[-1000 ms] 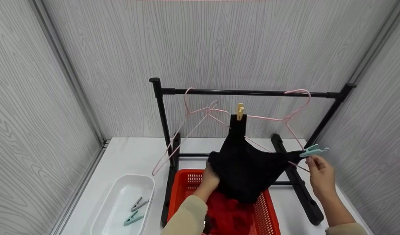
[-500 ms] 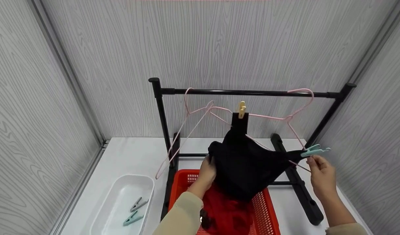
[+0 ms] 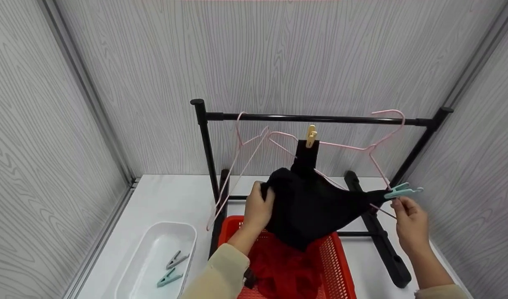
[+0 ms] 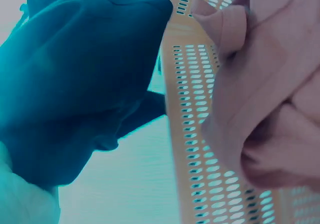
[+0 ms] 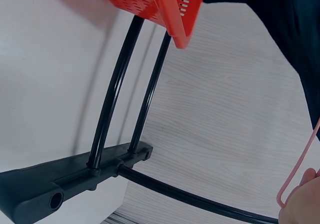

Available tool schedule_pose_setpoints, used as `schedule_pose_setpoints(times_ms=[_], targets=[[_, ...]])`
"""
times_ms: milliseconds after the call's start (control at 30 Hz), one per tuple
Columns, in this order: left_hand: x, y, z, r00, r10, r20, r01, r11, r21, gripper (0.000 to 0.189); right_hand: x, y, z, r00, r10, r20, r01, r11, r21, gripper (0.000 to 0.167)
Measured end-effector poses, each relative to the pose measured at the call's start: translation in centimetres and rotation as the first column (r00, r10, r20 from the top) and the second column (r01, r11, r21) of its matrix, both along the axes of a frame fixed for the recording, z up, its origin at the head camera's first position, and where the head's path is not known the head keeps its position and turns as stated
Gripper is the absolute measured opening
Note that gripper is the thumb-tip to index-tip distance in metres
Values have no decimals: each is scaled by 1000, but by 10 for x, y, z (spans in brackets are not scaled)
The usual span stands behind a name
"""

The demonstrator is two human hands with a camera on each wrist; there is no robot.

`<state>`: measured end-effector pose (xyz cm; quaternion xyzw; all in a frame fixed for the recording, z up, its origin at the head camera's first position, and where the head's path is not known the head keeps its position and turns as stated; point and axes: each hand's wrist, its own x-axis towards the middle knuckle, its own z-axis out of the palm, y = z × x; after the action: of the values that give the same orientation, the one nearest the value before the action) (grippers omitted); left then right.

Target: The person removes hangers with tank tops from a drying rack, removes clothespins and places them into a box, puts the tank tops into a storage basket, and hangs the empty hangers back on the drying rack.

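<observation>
A black garment [image 3: 316, 207] hangs from a pink wire hanger [image 3: 343, 145] on the rack. A yellow clothespin [image 3: 311, 136] clips its upright strap, and a mint clothespin [image 3: 401, 190] grips its right-hand corner. My left hand [image 3: 257, 207] holds the garment's left edge, thumb in front; its other fingers are partly hidden by cloth. Just under the mint clothespin, my right hand [image 3: 411, 226] pinches the hanger's right end. In the right wrist view, the hanger's wire [image 5: 299, 164] bends beside that hand. The left wrist view shows the dark cloth [image 4: 85, 79] beside the basket.
Below the garment, a red basket [image 3: 337, 265] contains red cloth [image 3: 285, 270]. Another pink hanger [image 3: 233, 174] hangs at the left of the black rack [image 3: 279, 118]. On the left, a white tray [image 3: 131, 261] holds a grey clothespin [image 3: 177, 259] and another mint clothespin [image 3: 169, 278].
My left hand has risen and shifted left, lifting and bunching the garment's left side. The hanger's hook and yellow clothespin have moved slightly right and up. My right hand has barely moved.
</observation>
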<state>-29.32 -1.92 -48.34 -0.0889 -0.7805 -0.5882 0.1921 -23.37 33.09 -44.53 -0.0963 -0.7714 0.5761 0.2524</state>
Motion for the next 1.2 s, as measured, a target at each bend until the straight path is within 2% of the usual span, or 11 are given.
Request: schedule_pose_setpoints(times_ms=[100, 200, 267, 333, 433, 600, 733, 833, 1000, 1100, 1200], targets=[[7, -1, 8, 996, 73, -59, -77, 995, -70, 12, 0, -1, 0, 1000, -6, -7, 5, 1000, -21, 18], [15, -3, 13, 990, 126, -63, -133, 983, -128, 12, 0, -3, 2, 1000, -3, -14, 3, 1000, -16, 17], [19, -4, 15, 991, 131, -13, -131, 976, -174, 15, 0, -3, 2, 1000, 2, -14, -2, 1000, -2, 16], [22, -4, 15, 991, 113, 67, -95, 968, -232, 19, -1, -3, 2, 1000, 3, -16, -3, 1000, 20, 15], [25, -4, 13, 973, 69, 219, 0, 953, -302, 29, -2, -4, 2, 1000, 0, -22, 0, 1000, 11, 14], [27, -8, 11, 902, 41, 430, 136, 919, -371, 41, -3, -8, 1, 1000, 18, -23, -18, 1000, -19, 14], [28, -15, 7, 848, 34, 528, 248, 856, -453, 42, -3, -9, 1, 998, 41, -38, -43, 998, -40, 15], [29, -19, 0, 796, 20, 605, 338, 815, -471, 36, -3, -9, -1, 998, 48, -29, -48, 999, -20, 17], [30, -21, -18, 700, 0, 714, 424, 805, -415, 24, -2, -7, -6, 997, 70, 22, -72, 993, 95, 21], [31, -22, -24, 661, -7, 751, 466, 788, -403, 22, -2, -7, -9, 995, 90, 46, -96, 982, 163, 21], [33, -24, -28, 640, 26, 768, 494, 751, -438, 20, -1, -7, -11, 992, 115, 53, -124, 972, 201, 21]])
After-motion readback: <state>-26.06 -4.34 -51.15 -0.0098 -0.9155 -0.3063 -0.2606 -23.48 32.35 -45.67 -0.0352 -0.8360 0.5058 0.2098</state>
